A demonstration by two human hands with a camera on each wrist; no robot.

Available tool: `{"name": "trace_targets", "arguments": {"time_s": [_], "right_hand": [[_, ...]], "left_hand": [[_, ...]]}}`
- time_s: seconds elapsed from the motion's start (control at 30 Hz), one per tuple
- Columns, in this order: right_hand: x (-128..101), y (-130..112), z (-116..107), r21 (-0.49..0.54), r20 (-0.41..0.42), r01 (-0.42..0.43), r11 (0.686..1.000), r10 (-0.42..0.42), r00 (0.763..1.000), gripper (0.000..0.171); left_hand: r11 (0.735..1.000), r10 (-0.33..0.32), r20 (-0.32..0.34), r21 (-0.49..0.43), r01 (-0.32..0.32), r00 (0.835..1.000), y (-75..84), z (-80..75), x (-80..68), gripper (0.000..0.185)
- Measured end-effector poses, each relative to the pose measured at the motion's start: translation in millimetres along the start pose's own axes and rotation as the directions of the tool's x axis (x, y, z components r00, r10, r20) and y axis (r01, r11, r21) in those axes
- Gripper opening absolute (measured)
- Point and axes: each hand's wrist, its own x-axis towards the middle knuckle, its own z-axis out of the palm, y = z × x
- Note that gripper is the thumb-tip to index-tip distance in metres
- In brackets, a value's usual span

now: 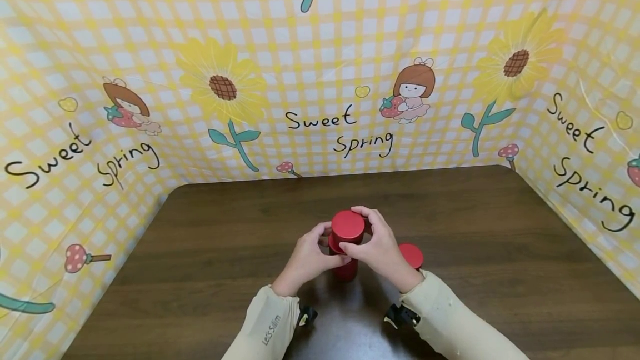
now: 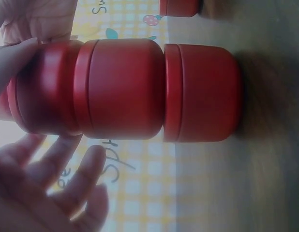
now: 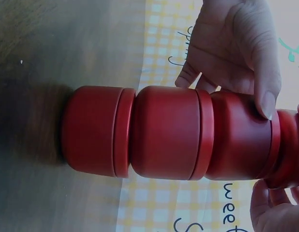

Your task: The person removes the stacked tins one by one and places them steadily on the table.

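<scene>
While both hands meet over the middle of the worktop [image 1: 210, 249], they close round the upper part of a stack of red tins [image 3: 164, 131] that stands upright on the dark wood. The tins are round, matt red all over, each with a slightly wider lid band, so the stack has a ribbed, waisted outline. From the wrist views three tins show plainly one above another, and a further red piece at the very top sits between the fingers; whether it is a fourth tin or just a lid I cannot tell. From the head view its flat round top [image 1: 348, 225] faces up, and it looks a little off line with the tin below it.

The right hand [image 1: 378, 243] curls in from the right, its fingers wrapped round the far side of the top piece and the thumb toward the near side, grasping it. The left hand [image 1: 310, 254] comes in from the left and a little lower, thumb [image 3: 260, 63] pressed on the shoulder of the upper tin and the other fingers round it, steadying the stack. Both wrists rest low near the worktop, in pale cream sleeves [image 1: 450, 321].

Just to the right of the right hand, partly hidden behind its wrist, another red tin [image 1: 412, 254] stands alone on the worktop. Beyond the hands and on both sides rises a yellow checked cloth [image 1: 320, 60] printed with sunflowers, small cartoon girls and the words "Sweet Spring".
</scene>
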Motion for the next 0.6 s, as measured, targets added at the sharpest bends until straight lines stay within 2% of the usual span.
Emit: {"name": "trace_targets", "arguments": {"time_s": [0.33,0.6], "right_hand": [[-2.0,4.9,-6.7,-0.017,-0.023,-0.005,1.000,0.005,1.000,0.066],[-3.8,10.6,-11.9,-0.005,-0.058,-0.013,1.000,0.013,0.998,0.065]], "left_hand": [[1.000,-0.021,0.000,-0.004,0.021,1.000,0.5,0.6,-0.6,0.061],[1.000,-0.006,-0.002,0.029,0.006,1.000,0.7,-0.9,0.0,0.059]]}}
